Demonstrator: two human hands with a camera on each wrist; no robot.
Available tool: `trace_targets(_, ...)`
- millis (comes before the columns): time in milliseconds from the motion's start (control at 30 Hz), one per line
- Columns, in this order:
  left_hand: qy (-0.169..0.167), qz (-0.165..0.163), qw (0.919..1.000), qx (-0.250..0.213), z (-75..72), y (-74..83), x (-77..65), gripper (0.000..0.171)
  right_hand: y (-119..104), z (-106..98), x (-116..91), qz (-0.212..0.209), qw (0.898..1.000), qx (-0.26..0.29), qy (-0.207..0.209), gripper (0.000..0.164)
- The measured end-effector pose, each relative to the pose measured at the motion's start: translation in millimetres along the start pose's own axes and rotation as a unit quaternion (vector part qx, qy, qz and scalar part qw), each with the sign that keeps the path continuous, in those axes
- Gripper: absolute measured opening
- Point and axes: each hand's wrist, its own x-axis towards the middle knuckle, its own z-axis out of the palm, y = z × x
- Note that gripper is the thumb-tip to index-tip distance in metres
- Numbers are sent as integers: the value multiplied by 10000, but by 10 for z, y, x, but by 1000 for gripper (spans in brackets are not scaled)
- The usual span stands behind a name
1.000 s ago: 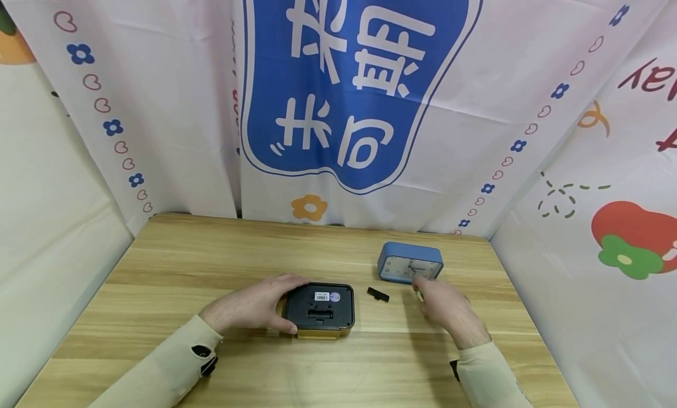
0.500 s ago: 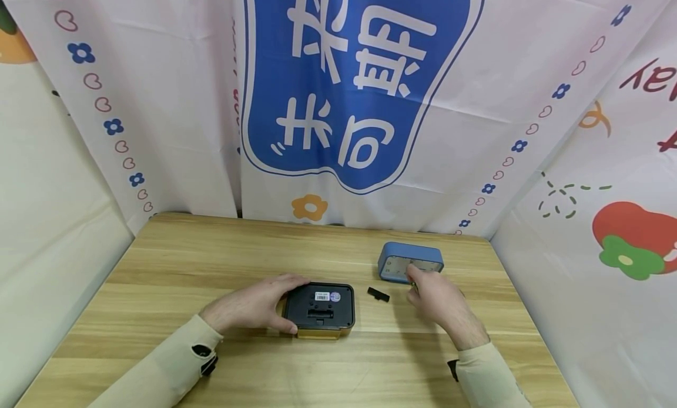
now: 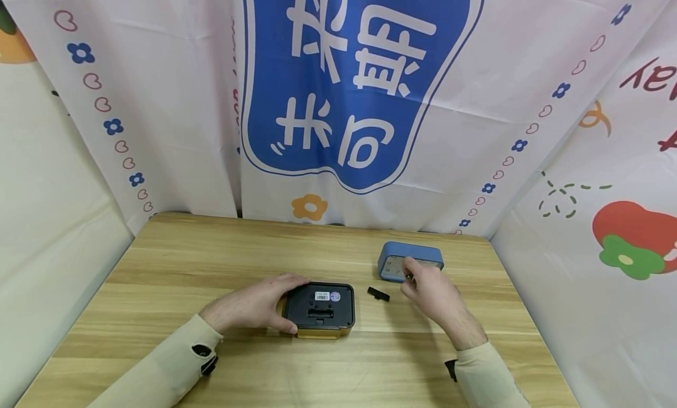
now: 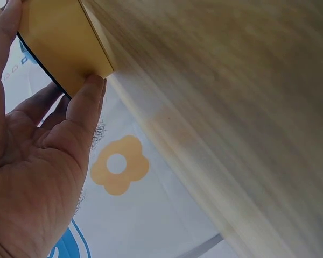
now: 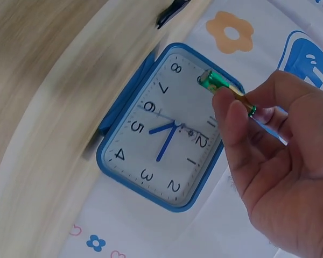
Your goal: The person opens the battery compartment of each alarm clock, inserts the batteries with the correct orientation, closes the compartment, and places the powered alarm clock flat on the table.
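Observation:
My left hand (image 3: 256,305) grips the left end of a gold clock (image 3: 338,331), which lies face down with its black back up. Its battery slot (image 3: 319,314) shows uncovered. In the left wrist view, fingertips press on the gold casing (image 4: 64,43). My right hand (image 3: 436,296) pinches a small green and gold battery (image 5: 220,83) between thumb and fingers, held up off the table. Behind that hand stands a blue alarm clock (image 3: 409,251), its white dial (image 5: 167,129) partly covered by the fingers in the head view.
A small black battery cover (image 3: 378,294) lies on the wooden table (image 3: 222,255) between the two clocks. Printed white cloth (image 3: 185,131) hangs along the back and sides of the table.
My right hand has moved slightly left and up in front of the blue clock, turning the battery in its fingers. The left hand and gold clock stay put.

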Motion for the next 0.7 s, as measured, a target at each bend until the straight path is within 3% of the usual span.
trace_targets(500, 3, 24, 10000, 61, -7, -30, 10, 106, -292, 77, 21, -267, 9942, 1016, -244, 13)
trace_targets(700, -27, 75, 9997, 224, -1, -26, 7, 106, -395, 120, 20, -648, 9882, 1353, -316, 14)
